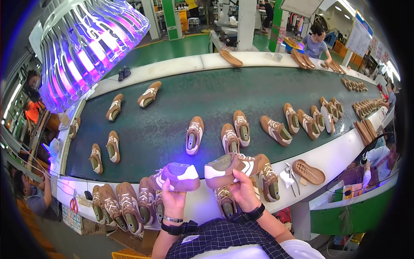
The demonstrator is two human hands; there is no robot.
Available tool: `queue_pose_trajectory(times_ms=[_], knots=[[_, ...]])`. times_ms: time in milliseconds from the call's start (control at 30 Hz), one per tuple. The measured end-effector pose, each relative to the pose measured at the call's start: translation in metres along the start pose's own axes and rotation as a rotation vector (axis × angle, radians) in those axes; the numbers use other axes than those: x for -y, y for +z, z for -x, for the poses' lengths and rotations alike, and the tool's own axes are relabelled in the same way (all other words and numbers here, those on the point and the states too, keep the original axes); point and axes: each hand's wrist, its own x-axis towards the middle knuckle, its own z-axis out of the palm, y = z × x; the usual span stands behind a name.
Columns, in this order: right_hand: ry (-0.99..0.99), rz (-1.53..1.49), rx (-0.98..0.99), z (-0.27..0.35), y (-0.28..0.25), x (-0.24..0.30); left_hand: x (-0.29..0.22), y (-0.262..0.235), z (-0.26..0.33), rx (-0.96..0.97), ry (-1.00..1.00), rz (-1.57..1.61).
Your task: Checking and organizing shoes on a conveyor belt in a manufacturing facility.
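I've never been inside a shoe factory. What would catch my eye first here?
Probably the glowing purple lamp at upper left, over the long green conveyor belt dotted with brown shoes. Up front, the left hand and right hand each hold up a shoe, side by side.

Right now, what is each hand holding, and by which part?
Left hand grips a brown shoe from underneath at mid-sole; right hand holds another brown shoe likewise.

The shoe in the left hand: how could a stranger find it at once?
Start at the long green belt, then come to its near white edge. There the left hand holds up one shoe; unlike the brown shoes around, it glows purple under the lamp.
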Motion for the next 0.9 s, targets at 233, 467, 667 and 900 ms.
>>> queue_pose_trajectory(times_ms=[233,467,667,900], knots=[[-0.020,-0.019,-0.039,0.001,0.000,-0.004,0.006,0.006,0.003,0.001,0.024,-0.072],[-0.010,-0.012,-0.058,0.001,0.003,-0.007,0.008,0.008,0.003,-0.024,0.006,-0.089],[-0.023,-0.020,-0.077,-0.002,0.002,-0.011,0.008,0.009,0.001,-0.040,-0.010,-0.095],[-0.046,0.035,-0.097,-0.001,-0.004,-0.015,0.010,0.008,0.001,-0.085,0.009,-0.101]])
